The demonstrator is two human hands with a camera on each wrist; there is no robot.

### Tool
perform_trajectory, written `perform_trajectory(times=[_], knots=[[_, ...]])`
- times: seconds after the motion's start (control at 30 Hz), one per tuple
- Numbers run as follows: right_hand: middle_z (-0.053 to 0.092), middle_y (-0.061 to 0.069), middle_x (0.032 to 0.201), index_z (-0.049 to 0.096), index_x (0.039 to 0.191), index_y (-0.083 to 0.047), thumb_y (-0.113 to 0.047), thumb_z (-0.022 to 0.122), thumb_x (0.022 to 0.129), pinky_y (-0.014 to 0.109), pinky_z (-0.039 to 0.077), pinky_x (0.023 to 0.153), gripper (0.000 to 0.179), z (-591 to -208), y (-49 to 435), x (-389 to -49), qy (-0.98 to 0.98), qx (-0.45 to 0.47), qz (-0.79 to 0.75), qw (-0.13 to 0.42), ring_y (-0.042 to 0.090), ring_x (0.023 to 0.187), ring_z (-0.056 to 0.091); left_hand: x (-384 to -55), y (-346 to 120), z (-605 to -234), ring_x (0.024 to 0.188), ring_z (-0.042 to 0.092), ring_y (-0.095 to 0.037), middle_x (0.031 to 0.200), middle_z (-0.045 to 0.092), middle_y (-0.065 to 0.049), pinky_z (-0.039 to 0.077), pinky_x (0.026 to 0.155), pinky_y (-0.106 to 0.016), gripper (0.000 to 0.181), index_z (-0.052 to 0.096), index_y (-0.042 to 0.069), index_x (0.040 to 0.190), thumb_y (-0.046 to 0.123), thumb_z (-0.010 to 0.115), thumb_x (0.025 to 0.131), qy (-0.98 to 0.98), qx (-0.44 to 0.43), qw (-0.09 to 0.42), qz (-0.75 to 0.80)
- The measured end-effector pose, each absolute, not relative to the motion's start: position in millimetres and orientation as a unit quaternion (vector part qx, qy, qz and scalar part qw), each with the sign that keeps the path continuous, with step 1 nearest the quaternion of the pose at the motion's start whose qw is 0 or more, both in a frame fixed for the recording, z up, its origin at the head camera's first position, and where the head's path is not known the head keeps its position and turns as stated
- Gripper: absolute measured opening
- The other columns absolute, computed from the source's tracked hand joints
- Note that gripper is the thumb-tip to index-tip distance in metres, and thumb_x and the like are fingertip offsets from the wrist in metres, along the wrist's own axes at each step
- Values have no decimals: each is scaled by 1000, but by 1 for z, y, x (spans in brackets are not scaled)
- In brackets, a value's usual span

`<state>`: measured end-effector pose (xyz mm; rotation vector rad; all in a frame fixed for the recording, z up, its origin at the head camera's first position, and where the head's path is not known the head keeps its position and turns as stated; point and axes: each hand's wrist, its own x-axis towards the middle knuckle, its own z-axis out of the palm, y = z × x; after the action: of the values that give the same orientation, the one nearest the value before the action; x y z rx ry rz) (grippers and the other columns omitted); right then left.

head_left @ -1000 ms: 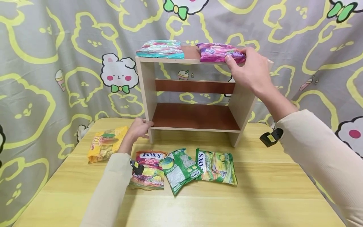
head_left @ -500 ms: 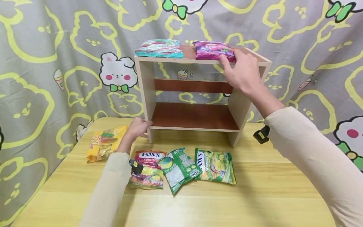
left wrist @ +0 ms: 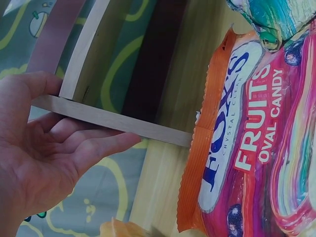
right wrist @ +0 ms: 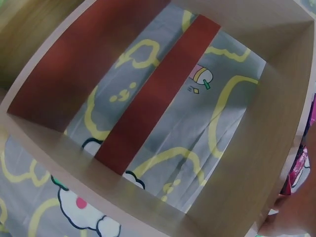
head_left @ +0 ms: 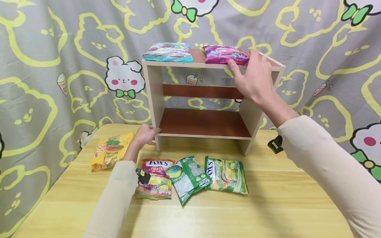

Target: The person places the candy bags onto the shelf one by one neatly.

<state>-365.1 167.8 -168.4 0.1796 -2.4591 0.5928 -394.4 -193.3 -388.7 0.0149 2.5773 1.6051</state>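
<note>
A small shelf with pale sides and brown boards stands on the table. My left hand grips its left side panel low down, thumb on one face and fingers on the other in the left wrist view. On the top board lie a teal candy bag at the left and a purple candy bag right of it. My right hand holds the purple bag's right end, thumb at its front edge; the fingertips behind are partly hidden. Only a sliver of that bag shows in the right wrist view.
Before the shelf lie a red Fox's fruit candy bag, a green bag and a Fox's spring tea bag. A yellow bag lies at the left on the wooden table. A patterned curtain hangs behind.
My right hand and the purple bag have moved a little left along the top board since a second ago, hardly shifting in the last half second. My left hand stays on the panel.
</note>
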Motion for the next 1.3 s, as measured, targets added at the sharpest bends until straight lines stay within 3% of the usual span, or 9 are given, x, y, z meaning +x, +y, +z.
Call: perform_trajectory(times=[0.2,0.4,0.53,0.67,0.77,0.87,1.0,1.1,1.3], knots=[[43,23,148,23,158,-10,-58,46,99,52,33,116,80,-162,158,-356,-925,87,199,313,39,137,36,-396,-193,-389,72,44,-20,80,39,-6,64,78,-46,29,62,-5,96,23,57,101,843,1,55,534],[41,24,151,24,159,-12,-52,51,100,50,19,124,77,-161,141,-346,-928,152,137,311,42,139,32,-396,-192,-389,71,44,-18,79,39,-5,63,79,-47,31,61,-8,101,22,56,101,844,-1,58,534],[25,28,160,20,162,-18,-48,55,99,54,10,128,78,-165,130,-342,-948,150,104,261,47,149,18,-395,-192,-390,71,45,-19,79,41,-7,63,79,-47,31,61,-8,101,23,55,101,844,1,56,534],[5,28,167,13,164,-21,-41,57,98,55,1,128,82,-169,123,-342,-962,131,92,220,50,154,0,-396,-194,-391,86,55,-25,100,55,-19,64,78,-45,35,65,-8,112,24,55,102,846,1,52,530],[3,28,167,11,164,-22,-37,58,98,54,-1,128,82,-172,120,-343,-963,128,97,218,49,154,-3,-396,-194,-391,93,59,-27,112,58,-23,64,79,-44,38,64,-9,117,25,54,102,848,3,54,527],[2,28,167,11,164,-22,-34,57,99,53,-3,128,81,-174,117,-344,-962,127,102,221,49,154,-4,-396,-195,-391,87,57,-26,99,56,-18,64,79,-44,36,65,-9,112,24,54,102,848,5,55,528],[2,27,168,11,164,-23,-33,57,98,53,-5,128,81,-174,112,-347,-962,124,107,217,48,155,-5,-397,-195,-391,71,49,-21,76,43,-6,64,77,-45,29,63,-4,94,24,56,102,846,5,50,530],[1,26,168,11,164,-24,-33,58,98,53,-6,128,81,-173,106,-350,-964,121,108,209,47,155,-5,-397,-195,-391,69,47,-20,74,41,-4,64,77,-45,28,59,-1,87,24,56,102,845,4,50,532],[2,26,168,9,164,-24,-34,58,98,52,-7,128,83,-172,96,-353,-967,117,106,199,47,155,-6,-395,-194,-392,71,49,-21,80,44,-7,64,77,-45,31,60,-5,94,24,55,102,848,6,50,527]])
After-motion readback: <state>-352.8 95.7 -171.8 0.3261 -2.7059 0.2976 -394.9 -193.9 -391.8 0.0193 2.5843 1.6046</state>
